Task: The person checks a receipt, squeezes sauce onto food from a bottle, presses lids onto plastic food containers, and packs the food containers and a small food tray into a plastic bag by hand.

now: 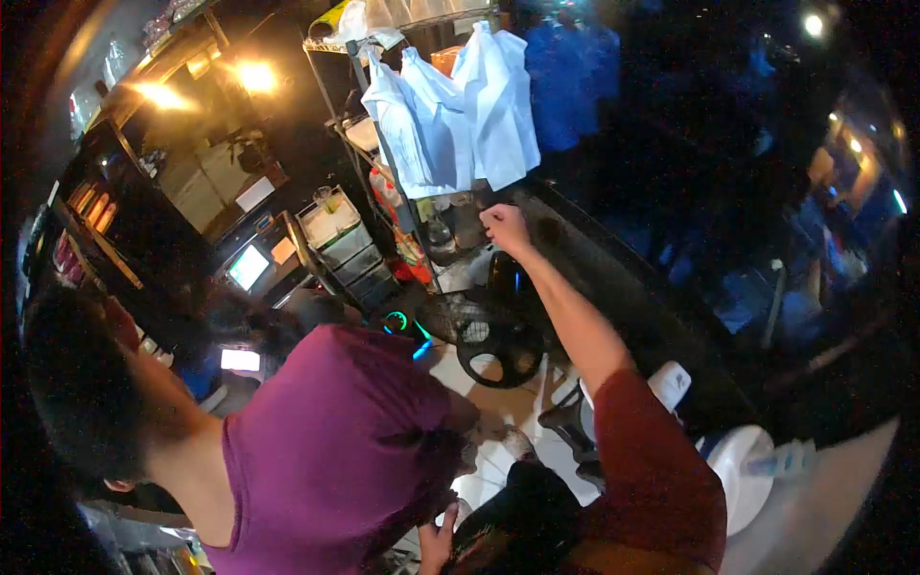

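Note:
My right hand reaches forward at the end of a bare forearm with a dark red sleeve. Its fingers are curled together; anything between them is too small to make out. White plastic bags hang from a rack just above it. Below the hand stands a dark, shiny rounded object. Low in the view, my left hand is partly visible beside a person in a purple shirt, its visible fingers apart.
A wire rack with items stands ahead, near a drawer unit. Dark counter runs to the right. A lit screen is at left. A white round object is at lower right.

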`<move>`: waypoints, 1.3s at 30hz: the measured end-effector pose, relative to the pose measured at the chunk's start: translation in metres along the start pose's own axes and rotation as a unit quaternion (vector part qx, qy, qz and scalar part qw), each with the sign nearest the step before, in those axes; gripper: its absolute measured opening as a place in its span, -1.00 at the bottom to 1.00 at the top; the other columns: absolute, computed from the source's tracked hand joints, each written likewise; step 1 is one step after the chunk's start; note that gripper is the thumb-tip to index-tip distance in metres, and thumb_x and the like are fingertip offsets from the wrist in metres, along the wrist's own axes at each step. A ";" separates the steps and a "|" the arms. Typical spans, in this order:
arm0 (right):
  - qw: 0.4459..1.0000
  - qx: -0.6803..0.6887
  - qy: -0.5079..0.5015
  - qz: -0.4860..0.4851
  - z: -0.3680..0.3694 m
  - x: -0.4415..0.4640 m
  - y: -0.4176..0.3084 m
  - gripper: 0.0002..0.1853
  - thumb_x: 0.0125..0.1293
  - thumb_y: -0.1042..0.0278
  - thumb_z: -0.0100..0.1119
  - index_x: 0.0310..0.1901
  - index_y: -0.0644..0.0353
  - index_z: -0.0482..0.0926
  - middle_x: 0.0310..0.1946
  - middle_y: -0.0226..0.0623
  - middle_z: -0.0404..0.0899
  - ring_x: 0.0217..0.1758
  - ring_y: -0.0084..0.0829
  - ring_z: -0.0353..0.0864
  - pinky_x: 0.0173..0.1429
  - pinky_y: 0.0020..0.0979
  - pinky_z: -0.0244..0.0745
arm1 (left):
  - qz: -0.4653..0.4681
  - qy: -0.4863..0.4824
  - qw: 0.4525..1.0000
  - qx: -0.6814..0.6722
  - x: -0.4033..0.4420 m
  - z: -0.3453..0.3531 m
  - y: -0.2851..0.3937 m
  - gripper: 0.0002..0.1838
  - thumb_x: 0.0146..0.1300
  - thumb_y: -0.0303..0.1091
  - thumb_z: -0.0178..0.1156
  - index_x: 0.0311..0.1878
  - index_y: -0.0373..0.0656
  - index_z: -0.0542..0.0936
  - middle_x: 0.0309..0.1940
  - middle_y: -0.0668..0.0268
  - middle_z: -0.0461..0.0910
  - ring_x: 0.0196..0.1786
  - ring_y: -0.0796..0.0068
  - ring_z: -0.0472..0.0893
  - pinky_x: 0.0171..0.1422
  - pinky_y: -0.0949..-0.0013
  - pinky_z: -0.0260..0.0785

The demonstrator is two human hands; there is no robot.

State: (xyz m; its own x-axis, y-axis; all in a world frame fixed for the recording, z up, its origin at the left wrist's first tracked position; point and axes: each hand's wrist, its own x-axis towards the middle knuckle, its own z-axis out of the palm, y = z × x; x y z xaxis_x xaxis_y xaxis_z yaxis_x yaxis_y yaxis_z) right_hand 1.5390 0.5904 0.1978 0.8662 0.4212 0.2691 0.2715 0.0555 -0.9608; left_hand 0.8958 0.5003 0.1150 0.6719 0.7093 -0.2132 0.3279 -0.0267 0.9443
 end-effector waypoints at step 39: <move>0.873 0.424 0.091 0.221 0.076 0.131 0.101 -0.69 0.29 0.51 0.50 -0.04 0.21 0.53 -0.16 -0.29 0.68 -0.15 -0.43 0.71 -0.05 -0.35 0.72 | -0.026 0.079 0.996 0.038 0.129 0.085 0.131 -0.82 0.51 -0.42 0.25 0.04 -0.30 0.71 -0.08 0.22 0.76 0.02 0.46 0.71 0.17 0.38 0.52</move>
State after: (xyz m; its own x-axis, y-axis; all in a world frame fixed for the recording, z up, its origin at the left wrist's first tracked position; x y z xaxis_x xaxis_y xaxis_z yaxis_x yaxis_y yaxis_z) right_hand 1.6479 0.7200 0.1309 0.8810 0.4244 -0.2090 -0.4482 0.6076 -0.6557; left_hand 1.0819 0.5282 0.1901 0.5419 0.8130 -0.2130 0.4120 -0.0360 0.9105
